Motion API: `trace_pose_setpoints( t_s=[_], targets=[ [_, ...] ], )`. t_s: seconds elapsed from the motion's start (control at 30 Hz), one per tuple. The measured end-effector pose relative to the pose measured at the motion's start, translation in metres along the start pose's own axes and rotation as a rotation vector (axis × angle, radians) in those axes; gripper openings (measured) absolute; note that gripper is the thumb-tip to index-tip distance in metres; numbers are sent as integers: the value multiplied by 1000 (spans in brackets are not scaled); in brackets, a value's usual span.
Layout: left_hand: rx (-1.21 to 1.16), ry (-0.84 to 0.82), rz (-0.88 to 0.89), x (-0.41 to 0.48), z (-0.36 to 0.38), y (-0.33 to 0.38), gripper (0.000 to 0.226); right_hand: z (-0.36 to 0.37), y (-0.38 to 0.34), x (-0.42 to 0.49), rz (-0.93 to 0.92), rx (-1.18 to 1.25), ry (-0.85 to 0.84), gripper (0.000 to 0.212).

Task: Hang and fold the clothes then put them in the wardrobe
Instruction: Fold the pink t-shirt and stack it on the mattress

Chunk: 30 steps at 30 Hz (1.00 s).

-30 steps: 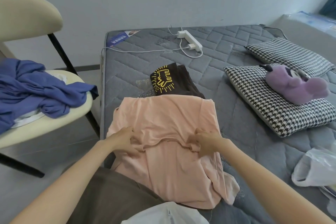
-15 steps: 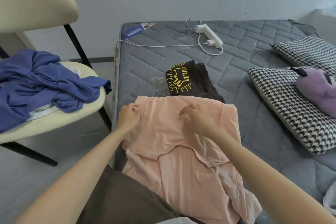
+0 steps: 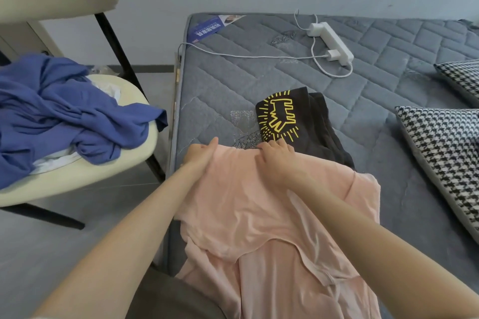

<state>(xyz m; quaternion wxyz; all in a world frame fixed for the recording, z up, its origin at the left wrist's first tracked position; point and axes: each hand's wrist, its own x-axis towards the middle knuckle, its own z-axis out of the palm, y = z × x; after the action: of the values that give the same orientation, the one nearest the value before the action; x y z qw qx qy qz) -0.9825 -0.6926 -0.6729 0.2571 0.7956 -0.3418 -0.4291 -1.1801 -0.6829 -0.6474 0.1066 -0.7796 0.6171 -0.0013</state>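
The bed's (image 3: 375,101) left edge runs from 12 o'clock back toward you and passes just left of your left hand (image 3: 201,156). The pink shirt (image 3: 272,215) lies close along that edge, and its near end hangs off the bed against your lap. Past the edge at 9 o'clock is a strip of floor (image 3: 39,254), then the cream chair (image 3: 77,176) with a crumpled blue garment (image 3: 64,109) heaped on its seat.

Bare quilted mattress opens out at 11 o'clock and, more widely, at 2 o'clock between the shirts and the houndstooth pillow (image 3: 440,153). A white power strip (image 3: 330,43) and its cable lie far off at 1 o'clock, well apart from your work.

A folded black shirt (image 3: 293,122) with a yellow print sits at 12 o'clock. Its near side touches the pink shirt's far edge, just beyond your right hand (image 3: 277,160).

Both hands are at that far edge. The left grips the far-left corner with the thumb raised. The right has its fingers bent down over the edge beside the black shirt, holding the fabric there.

The pink shirt is doubled over. The upper layer is fairly smooth, its curved edge crosses the lower layer near you, and a loose flap sticks out at 3 o'clock.
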Motion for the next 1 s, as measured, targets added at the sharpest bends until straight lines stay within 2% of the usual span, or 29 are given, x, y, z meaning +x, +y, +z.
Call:
trace_pose_setpoints(
  t_s=[0.1, 0.2, 0.33, 0.47, 0.53, 0.6, 0.67, 0.77, 0.83, 1.0],
  targets=[
    [-77, 22, 48, 7, 3, 2, 35, 0, -1, 2, -25, -42, 39, 32],
    [-199, 166, 61, 15, -4, -4, 34, -3, 7, 2, -87, 7, 40, 26],
    [-159, 279, 51, 18, -16, -23, 33, -4, 7, 6, -129, 43, 71, 27],
    [-6, 271, 118, 13, -19, -27, 27, 0, 6, 7, -109, 23, 90, 20],
    [51, 259, 171, 7, -23, -23, 19, -1, 14, 2, -99, -11, 106, 25],
    [192, 336, 237, -4, -25, -17, 20, -5, 23, -5, -109, -12, 151, 35],
    [362, 416, 392, -23, -17, -10, 24, -12, 28, -14, -63, 58, 239, 34],
    [436, 273, 696, -59, 12, 3, 31, -27, 39, -31, 95, 183, 394, 26],
    [448, 137, 839, -82, 37, 10, 39, -36, 55, -46, 206, 204, 414, 24],
    [578, -155, 967, -127, 97, 19, 49, -45, 108, -90, 539, 239, 392, 18]
  ],
)
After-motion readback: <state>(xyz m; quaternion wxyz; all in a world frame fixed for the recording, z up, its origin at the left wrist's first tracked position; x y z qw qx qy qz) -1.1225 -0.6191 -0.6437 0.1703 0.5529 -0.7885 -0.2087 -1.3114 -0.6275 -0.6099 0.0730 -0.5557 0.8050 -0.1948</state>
